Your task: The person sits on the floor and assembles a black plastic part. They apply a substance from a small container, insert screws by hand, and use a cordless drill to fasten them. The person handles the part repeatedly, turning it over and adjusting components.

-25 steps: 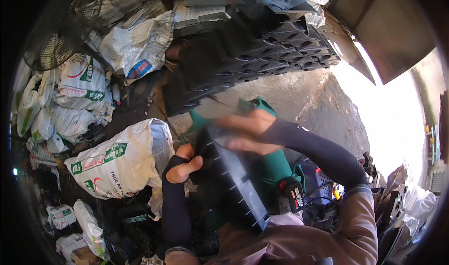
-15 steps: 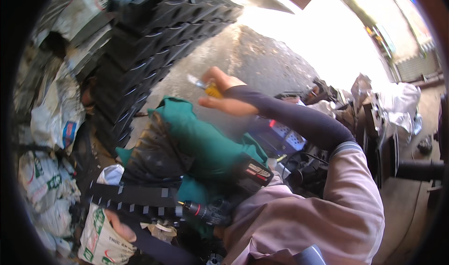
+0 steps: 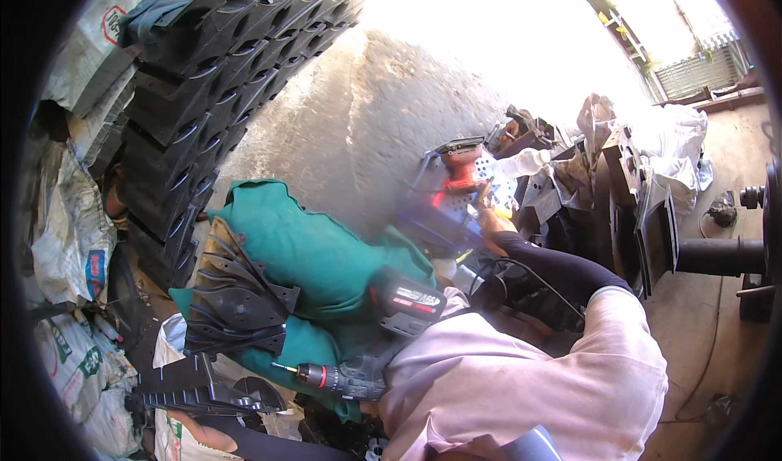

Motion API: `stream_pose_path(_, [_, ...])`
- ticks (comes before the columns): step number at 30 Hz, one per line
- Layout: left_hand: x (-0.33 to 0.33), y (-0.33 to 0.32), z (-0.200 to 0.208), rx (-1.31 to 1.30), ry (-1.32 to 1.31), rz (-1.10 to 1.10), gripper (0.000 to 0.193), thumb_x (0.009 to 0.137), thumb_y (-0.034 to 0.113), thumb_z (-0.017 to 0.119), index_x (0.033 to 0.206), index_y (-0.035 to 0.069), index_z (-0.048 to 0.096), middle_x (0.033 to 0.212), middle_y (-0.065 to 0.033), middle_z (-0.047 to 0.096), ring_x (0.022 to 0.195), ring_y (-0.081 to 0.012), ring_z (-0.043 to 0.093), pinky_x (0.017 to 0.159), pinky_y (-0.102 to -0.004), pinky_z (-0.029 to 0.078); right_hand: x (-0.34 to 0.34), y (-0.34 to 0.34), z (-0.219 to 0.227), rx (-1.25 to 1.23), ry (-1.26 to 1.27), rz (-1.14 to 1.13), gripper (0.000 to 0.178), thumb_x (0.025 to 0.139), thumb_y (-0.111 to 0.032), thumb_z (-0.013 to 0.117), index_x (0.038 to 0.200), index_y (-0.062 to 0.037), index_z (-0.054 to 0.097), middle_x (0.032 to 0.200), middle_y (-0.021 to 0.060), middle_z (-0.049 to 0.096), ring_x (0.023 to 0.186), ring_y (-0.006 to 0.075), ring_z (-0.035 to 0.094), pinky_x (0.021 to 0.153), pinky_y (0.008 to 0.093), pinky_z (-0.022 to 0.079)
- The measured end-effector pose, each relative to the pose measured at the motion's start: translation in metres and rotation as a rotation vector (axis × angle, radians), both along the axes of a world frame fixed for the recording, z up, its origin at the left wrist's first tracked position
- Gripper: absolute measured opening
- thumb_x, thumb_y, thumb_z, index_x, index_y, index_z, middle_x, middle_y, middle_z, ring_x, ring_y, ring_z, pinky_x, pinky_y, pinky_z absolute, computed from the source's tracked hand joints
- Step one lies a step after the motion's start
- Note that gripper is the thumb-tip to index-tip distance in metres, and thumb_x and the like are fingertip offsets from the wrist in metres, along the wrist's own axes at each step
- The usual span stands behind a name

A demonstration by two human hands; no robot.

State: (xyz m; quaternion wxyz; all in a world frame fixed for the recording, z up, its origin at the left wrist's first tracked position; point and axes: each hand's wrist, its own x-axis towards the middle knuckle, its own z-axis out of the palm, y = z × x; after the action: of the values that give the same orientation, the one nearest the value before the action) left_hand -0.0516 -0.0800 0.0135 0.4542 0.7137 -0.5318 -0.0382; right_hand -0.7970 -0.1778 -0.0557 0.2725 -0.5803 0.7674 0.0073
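My left hand (image 3: pixel 198 436) is at the bottom left, gripping the lower edge of a long black ribbed plastic strip (image 3: pixel 183 389). My right hand (image 3: pixel 491 217) reaches out to the right, blurred, at a wire crate beside a red power tool (image 3: pixel 461 168); something yellow shows at its fingers, but its grip is not clear. A cordless drill (image 3: pixel 342 377) with a black and red battery (image 3: pixel 409 302) lies on a green cloth (image 3: pixel 314 253) against my lap. Black finned plastic pieces (image 3: pixel 236 298) rest on the cloth's left side.
A tall stack of black finned plastic parts (image 3: pixel 220 62) curves along the upper left. White printed sacks (image 3: pixel 69 233) line the left edge. Dark metal parts and white bags (image 3: pixel 652 176) crowd the right, on a bright concrete floor (image 3: pixel 383 111).
The view has swung right. My right arm has stretched further out, from above the green cloth to the crate by the red tool. My left hand with the black strip has dropped to the lower left.
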Motion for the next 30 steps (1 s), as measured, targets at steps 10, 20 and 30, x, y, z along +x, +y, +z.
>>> stream_pose_path(10, [0.005,-0.006,-0.009,-0.13,-0.14,-0.092,0.041,0.102,0.013,0.036,0.139,-0.002,0.043,0.142,-0.0218,0.042,0.125,-0.03,0.047,0.11,-0.0371,0.034,-0.009,0.027,-0.051,-0.01,0.088,-0.084,0.026,0.086,-0.022,0.054,0.102,-0.0046,0.044,0.091,0.0244,0.062,0.088,0.0441,0.061,0.074,0.0527,0.046])
stream_pose_path(20, [0.005,0.003,-0.012,-0.068,-0.143,-0.041,0.038,0.099,0.01,0.043,0.133,-0.006,0.049,0.14,-0.0207,0.046,0.123,-0.0266,0.049,0.109,-0.036,0.036,-0.007,0.01,-0.05,-0.156,0.082,0.102,0.024,0.084,-0.017,0.058,0.102,-0.0067,0.047,0.092,0.0186,0.06,0.086,0.0415,0.06,0.072,0.0504,0.047])
stream_pose_path(30, [-0.09,-0.041,0.044,-0.195,0.671,0.517,0.049,0.098,0.024,0.044,0.138,-0.005,0.043,0.144,-0.0153,0.042,0.13,-0.0246,0.041,0.111,-0.0358,0.029,0.032,-0.033,-0.005,-0.172,0.121,0.087,0.032,0.08,-0.009,0.063,0.111,-0.004,0.058,0.105,0.0163,0.059,0.097,0.0348,0.059,0.085,0.0439,0.047])
